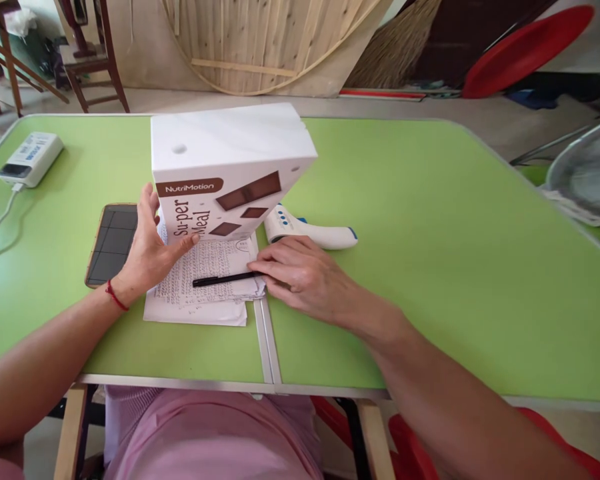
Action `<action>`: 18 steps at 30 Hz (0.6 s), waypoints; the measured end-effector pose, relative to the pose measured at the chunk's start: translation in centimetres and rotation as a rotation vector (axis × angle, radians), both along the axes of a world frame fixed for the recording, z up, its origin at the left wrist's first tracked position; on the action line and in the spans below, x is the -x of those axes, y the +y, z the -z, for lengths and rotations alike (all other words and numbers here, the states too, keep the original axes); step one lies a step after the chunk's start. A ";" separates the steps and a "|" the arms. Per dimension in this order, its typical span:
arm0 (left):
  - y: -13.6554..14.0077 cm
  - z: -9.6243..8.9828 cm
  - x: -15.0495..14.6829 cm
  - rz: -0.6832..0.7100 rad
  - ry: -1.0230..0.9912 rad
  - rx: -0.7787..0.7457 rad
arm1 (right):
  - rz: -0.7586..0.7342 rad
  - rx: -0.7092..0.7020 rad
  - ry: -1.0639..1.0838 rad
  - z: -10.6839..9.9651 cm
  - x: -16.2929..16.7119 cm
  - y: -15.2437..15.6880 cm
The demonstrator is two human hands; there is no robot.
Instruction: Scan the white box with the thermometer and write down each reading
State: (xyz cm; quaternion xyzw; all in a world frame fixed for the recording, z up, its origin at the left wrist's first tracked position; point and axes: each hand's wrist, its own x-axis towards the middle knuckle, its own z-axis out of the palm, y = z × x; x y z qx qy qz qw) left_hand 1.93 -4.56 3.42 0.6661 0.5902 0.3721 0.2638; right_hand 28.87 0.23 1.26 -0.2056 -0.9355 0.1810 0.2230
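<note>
- Fingers (pixel 146 205) of the left hand (pixel 149 259): wide, touching the box (pixel 245 193); grip cannot be told.
- Right hand (pixel 300 273): fingers narrow, holding the pen (pixel 220 279) by one end.
- Progress, as judged: box standing upright; pen gripped, apparently not yet lifted off the papers (pixel 195 315).
- Location: box right of left fingers; pen extends left from right fingertips.

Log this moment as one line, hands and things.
left hand: on white box; right hand: at right end of black pen; papers: under pen; phone: left of papers
</note>
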 end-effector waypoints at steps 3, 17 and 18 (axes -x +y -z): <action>0.1 0.2 -0.2 -0.039 -0.103 0.037 | 0.080 -0.009 0.083 0.1 -0.4 0.6; 0.2 0.6 0.0 -0.187 -0.266 0.109 | 0.565 0.223 -0.160 4.6 -3.6 4.1; 0.2 0.4 -0.1 -0.207 -0.294 0.115 | 0.585 0.267 -0.128 4.3 -3.5 4.0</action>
